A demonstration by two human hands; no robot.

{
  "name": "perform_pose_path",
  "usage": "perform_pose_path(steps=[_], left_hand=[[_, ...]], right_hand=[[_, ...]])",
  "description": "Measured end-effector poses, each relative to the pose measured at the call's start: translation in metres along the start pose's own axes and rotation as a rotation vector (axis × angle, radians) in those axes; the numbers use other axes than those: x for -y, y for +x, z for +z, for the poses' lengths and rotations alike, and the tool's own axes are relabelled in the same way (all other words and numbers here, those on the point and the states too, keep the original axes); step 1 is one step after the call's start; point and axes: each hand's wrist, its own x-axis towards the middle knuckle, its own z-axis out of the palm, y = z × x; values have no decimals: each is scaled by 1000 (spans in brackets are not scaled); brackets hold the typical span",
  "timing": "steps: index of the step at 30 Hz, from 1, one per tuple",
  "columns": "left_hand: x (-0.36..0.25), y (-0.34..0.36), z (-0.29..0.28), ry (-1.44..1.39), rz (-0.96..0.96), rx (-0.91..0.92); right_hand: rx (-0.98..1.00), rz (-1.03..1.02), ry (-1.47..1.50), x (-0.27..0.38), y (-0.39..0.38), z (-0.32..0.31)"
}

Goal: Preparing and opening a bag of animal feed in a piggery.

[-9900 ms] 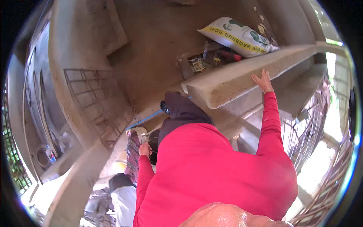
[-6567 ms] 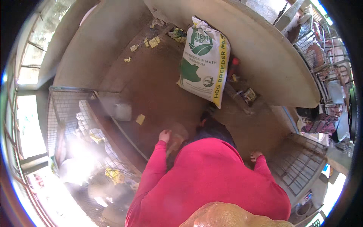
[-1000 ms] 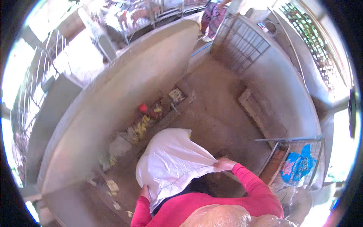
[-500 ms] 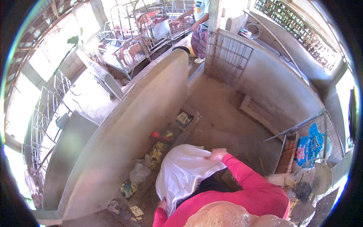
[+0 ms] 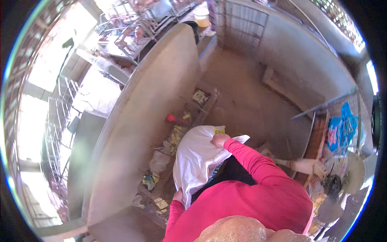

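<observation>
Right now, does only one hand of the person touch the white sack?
No, the left hand and the right hand are both on the white sack.

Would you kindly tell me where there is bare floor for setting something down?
The brown floor beyond the draped white sack with a yellow patch looks bare, up to the low grey concrete ledge at right. It is crowded along the beige concrete wall at left, where small yellow scraps and a bright red object lie.
</observation>
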Motion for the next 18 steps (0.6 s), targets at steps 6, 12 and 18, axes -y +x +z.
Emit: perform_pose_path(steps=[6, 12, 18], left_hand=[[-100, -59, 16, 1014, 443, 188], [-186, -148, 65, 494, 276, 21], [-128, -118, 36, 272, 141, 25]], right_hand=[[-93, 343, 416, -80, -115, 43], [-94, 603, 483, -125, -232, 130], [68, 305, -7, -109, -199, 161]])
